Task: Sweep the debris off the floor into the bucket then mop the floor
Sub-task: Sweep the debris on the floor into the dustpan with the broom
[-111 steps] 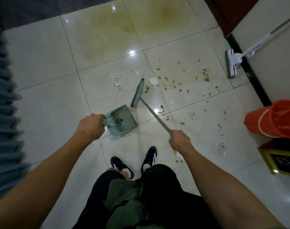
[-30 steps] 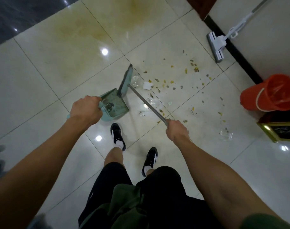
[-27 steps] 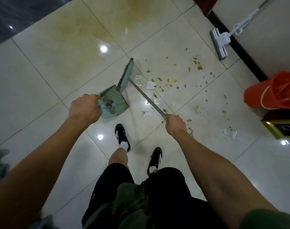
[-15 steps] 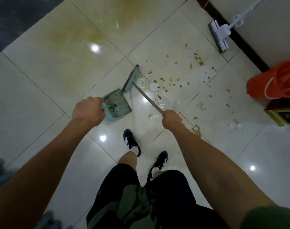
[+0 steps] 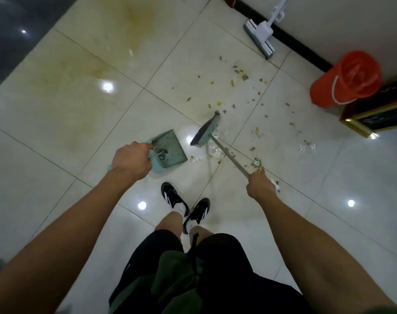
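My left hand (image 5: 130, 160) grips the handle of a teal dustpan (image 5: 169, 148) resting on the pale tiled floor, a small clump of dirt inside it. My right hand (image 5: 261, 185) holds the metal handle of a teal broom (image 5: 206, 132); its head stands just right of the pan's mouth, apart from it. Small yellow and brown scraps of debris (image 5: 236, 71) and bits of clear plastic (image 5: 307, 147) lie scattered beyond and right of the broom. An orange bucket (image 5: 344, 79) stands at the far right by the wall.
A white flat mop (image 5: 259, 38) leans against the wall at the top right. A gold-framed dark board (image 5: 378, 116) lies right of the bucket. Yellowish stains (image 5: 134, 17) mark the far tiles. My feet in black shoes (image 5: 184, 206) stand just behind the dustpan.
The broom head has swung right, away from the dustpan's mouth, and my right hand moved right with it. The dustpan stays in my left hand on the floor.
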`<state>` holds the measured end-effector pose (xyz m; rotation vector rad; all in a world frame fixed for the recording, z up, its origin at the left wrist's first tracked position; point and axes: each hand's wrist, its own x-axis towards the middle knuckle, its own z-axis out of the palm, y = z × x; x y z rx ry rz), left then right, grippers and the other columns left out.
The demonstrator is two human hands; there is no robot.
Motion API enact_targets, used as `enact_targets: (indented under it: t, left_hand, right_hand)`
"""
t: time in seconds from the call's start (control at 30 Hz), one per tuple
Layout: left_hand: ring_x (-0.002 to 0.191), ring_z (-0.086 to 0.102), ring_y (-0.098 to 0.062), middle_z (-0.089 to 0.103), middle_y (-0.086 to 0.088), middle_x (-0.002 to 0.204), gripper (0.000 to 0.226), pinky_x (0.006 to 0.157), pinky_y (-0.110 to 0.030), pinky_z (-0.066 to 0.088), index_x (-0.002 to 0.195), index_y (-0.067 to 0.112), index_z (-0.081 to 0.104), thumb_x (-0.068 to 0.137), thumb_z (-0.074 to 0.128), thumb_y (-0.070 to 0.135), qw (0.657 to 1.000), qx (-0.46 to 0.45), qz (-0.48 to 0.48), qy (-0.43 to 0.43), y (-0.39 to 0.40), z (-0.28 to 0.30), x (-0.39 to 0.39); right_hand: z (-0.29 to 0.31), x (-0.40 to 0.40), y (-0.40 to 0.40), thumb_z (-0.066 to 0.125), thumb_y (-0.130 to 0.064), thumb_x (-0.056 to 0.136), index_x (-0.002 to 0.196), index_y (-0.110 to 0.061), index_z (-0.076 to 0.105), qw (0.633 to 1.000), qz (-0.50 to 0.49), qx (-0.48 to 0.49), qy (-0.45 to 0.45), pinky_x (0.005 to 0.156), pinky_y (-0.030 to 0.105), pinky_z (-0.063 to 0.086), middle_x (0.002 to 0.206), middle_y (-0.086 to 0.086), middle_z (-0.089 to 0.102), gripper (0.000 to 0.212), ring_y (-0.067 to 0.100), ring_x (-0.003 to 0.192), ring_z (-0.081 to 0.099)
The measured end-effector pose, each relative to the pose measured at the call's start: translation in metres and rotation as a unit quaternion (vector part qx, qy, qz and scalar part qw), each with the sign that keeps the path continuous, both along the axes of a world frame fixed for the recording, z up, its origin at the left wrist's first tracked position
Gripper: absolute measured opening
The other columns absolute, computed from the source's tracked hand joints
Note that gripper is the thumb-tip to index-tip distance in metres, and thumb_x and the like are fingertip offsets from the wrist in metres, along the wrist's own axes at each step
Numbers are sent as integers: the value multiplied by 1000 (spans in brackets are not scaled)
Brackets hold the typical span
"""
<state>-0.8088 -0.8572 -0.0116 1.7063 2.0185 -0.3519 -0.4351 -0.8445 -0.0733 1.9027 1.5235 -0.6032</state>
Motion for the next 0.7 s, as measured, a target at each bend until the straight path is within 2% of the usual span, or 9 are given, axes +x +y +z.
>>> enact_targets:
  t: [0.07, 0.23, 0.37, 0.47, 0.6, 0.7]
  left_hand:
    - [79, 62, -31, 59, -6, 86, 22, 63, -30, 40, 105, 24, 67, 85, 58, 19, 1000, 6, -16, 4, -1, 4, 15]
    - [69, 53, -26, 56, -3, 80, 19, 62, -31, 42, 101, 24, 67, 85, 57, 19, 998, 15, -45, 37, -1, 15, 46]
    - [74, 58, -28, 62, -5, 86, 22, 63, -31, 44, 102, 25, 68, 84, 57, 19, 996, 19, -60, 58, -2, 24, 58]
    - [70, 56, -25, 61, -3, 83, 22, 62, -30, 46, 102, 27, 68, 84, 58, 20, 994, 22, -70, 79, -6, 31, 59]
    - [68, 56, -25, 58, -1, 79, 21, 61, -30, 47, 100, 27, 69, 82, 61, 19, 992, 10, -73, 100, -15, 36, 59]
    - [72, 60, -25, 63, -3, 86, 22, 61, -29, 44, 104, 25, 69, 83, 63, 21, 989, -7, -85, 118, -20, 34, 63]
  right_hand:
    - [2, 15, -10, 51, -16, 93, 115, -17, 63, 1000, -2, 11, 6, 69, 34, 37, 115, 9, 65, 26, 31, 106, 63]
    - [7, 33, -29, 50, -15, 91, 121, -11, 60, 996, -24, 12, 81, 79, 34, 52, 112, 13, 63, 32, 31, 100, 63]
    - [11, 44, -40, 50, -15, 87, 125, -17, 61, 994, -5, 18, 108, 70, 31, 48, 108, 10, 64, 40, 30, 92, 64]
    - [11, 47, -47, 50, -14, 87, 128, -19, 60, 993, 27, 11, 111, 69, 31, 49, 105, 9, 64, 43, 29, 89, 64]
    - [9, 50, -57, 51, -16, 88, 124, -18, 61, 993, 57, -2, 100, 69, 32, 50, 101, 7, 62, 37, 26, 81, 61]
    - [7, 62, -68, 52, -20, 90, 120, -18, 61, 994, 71, -15, 81, 67, 31, 45, 101, 5, 60, 32, 24, 77, 54]
